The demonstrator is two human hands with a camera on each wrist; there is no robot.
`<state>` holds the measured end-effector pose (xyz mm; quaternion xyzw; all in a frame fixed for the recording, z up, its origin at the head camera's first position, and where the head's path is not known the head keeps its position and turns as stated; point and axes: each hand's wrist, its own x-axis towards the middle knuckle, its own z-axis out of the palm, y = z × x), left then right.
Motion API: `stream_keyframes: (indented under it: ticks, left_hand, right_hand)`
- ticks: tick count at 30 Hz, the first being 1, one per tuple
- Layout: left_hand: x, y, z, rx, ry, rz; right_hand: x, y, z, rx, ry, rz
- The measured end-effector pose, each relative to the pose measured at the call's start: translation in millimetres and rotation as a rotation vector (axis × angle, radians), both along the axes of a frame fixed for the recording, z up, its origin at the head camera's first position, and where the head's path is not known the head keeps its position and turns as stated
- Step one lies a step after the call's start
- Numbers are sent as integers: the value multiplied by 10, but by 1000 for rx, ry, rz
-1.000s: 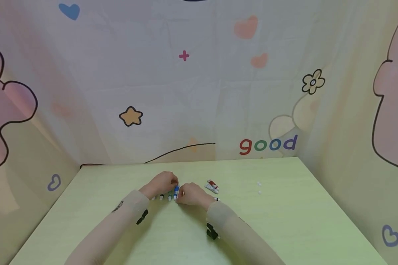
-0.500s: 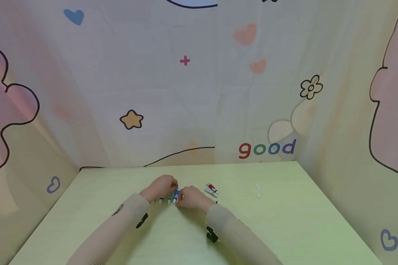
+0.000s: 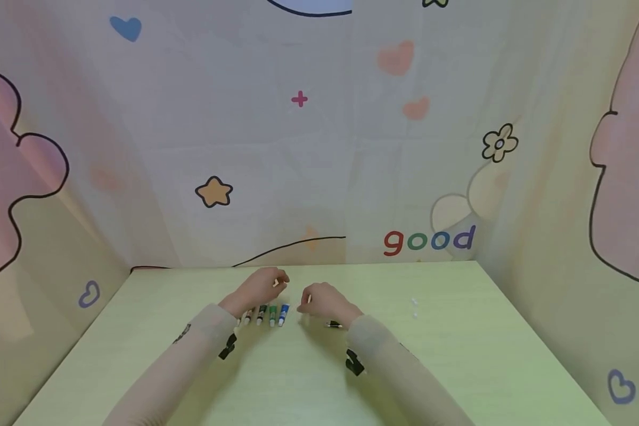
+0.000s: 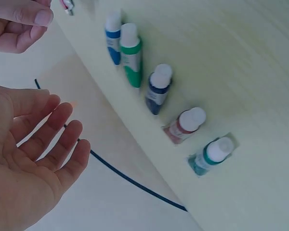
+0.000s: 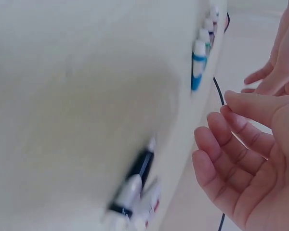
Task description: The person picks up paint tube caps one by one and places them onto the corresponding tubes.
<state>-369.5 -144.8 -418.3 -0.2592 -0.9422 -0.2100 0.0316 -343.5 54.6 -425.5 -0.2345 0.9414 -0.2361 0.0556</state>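
Observation:
My left hand (image 3: pixel 263 286) hovers above the row of paint tubes, its fingers loosely bent with nothing between them. In the row lie a blue tube (image 3: pixel 284 315), a green tube (image 3: pixel 273 315), a dark tube (image 3: pixel 261 314) and a brownish tube (image 3: pixel 249 315), all with white caps. A teal tube (image 4: pixel 208 156) ends the row in the left wrist view. Right of the blue tube, my right hand (image 3: pixel 327 302) is raised off the table, thumb near the index finger, holding nothing visible. Below it lies a slim black pen-like thing (image 5: pixel 142 166) with a pale tip.
White tubes (image 5: pixel 147 204) lie beside the black thing, blurred in the right wrist view. Two small white bits (image 3: pixel 415 309) rest on the table's right part. A printed curtain (image 3: pixel 245 148) hangs along the table's back edge.
Both hands have lifted off the blue tube and parted, the right one moving right and up. The blue tube stays in the row. The right hand now hides the red and white tubes.

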Motion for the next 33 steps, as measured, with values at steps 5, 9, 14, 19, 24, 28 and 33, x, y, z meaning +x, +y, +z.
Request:
stream_keyframes:
  ticks: [5,9,14,19,24,28,33]
  left_hand:
    - [8,22,50,23,-7,13]
    - [27,75,38,25,2,-24]
    - [69,177,-7,58,-11,-39]
    - [107,329,-40,81,-6,-61]
    - [152,454,-127,56,19,-110]
    - [212,546,-142,49,24,-141]
    - [298,671,-140,38,42,-190]
  right_hand:
    - [-23,160,75,-2,-4,-34]
    - [-27,341,98,3,4,-63]
    - [-35,660,138,29,21,-125]
    - [-31,1090,148,22,-25,-197]
    - [16,1524,150,23,-37,-232]
    - [67,1812,198,33,-7,-235]
    - [133,2076,250,39,-3,-262]
